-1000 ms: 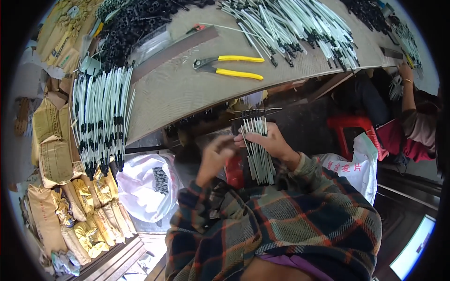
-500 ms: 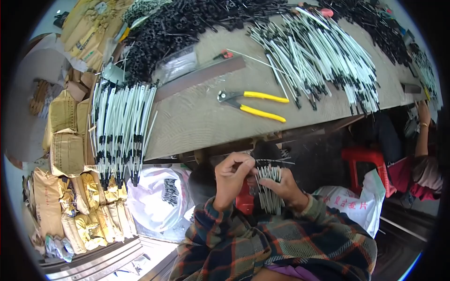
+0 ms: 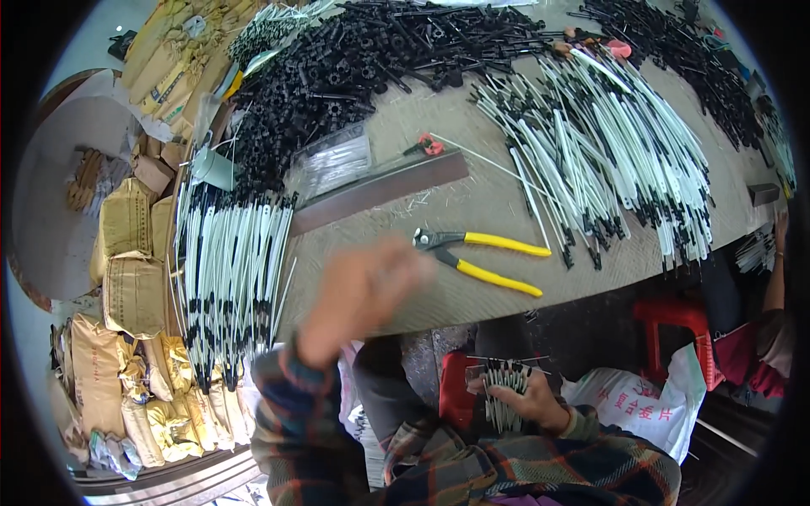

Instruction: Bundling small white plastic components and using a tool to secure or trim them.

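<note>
The right hand (image 3: 527, 403) grips a bundle of white rods (image 3: 504, 395) below the bench (image 3: 472, 202). The blurred left hand (image 3: 363, 295) is raised over its edge; its grip is unclear. Many loose rods (image 3: 607, 152) seemingly remain unsorted.

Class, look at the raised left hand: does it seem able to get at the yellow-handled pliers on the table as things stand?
Probably yes. The left hand is blurred above the near table edge, empty as far as shows, and the yellow-handled pliers lie just beyond on bare tabletop, nothing between them.
</note>
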A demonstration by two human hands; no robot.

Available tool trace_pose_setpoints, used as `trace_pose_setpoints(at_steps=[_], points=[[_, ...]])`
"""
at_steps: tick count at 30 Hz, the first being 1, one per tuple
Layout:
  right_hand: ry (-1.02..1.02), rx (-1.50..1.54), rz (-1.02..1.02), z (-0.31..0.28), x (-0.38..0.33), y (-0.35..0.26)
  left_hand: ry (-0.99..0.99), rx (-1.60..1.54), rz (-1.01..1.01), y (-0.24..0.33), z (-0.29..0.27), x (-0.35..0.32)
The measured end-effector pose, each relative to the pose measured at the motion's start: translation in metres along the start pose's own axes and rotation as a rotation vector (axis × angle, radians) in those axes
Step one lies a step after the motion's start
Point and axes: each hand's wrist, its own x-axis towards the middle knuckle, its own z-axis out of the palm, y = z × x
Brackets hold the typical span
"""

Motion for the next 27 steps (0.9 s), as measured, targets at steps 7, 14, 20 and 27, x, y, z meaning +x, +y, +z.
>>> trace_pose_setpoints(at_steps=[7,14,20,27], points=[[-0.011,0.052,0.040,0.006,0.008,-0.004,0.453,0.970,-0.271,-0.134,-0.046,0.152],[-0.094,0.099,0.124,0.002,0.003,-0.002,0.480,0.794,-0.268,-0.157,-0.039,0.164],[-0.056,0.126,0.044,0.019,-0.017,0.004,0.409,-0.515,-0.203,-0.082,-0.052,0.126],[-0.086,-0.021,-0.072,0.022,-0.032,-0.018,0.219,-1.251,-0.359,0.041,0.018,-0.036]])
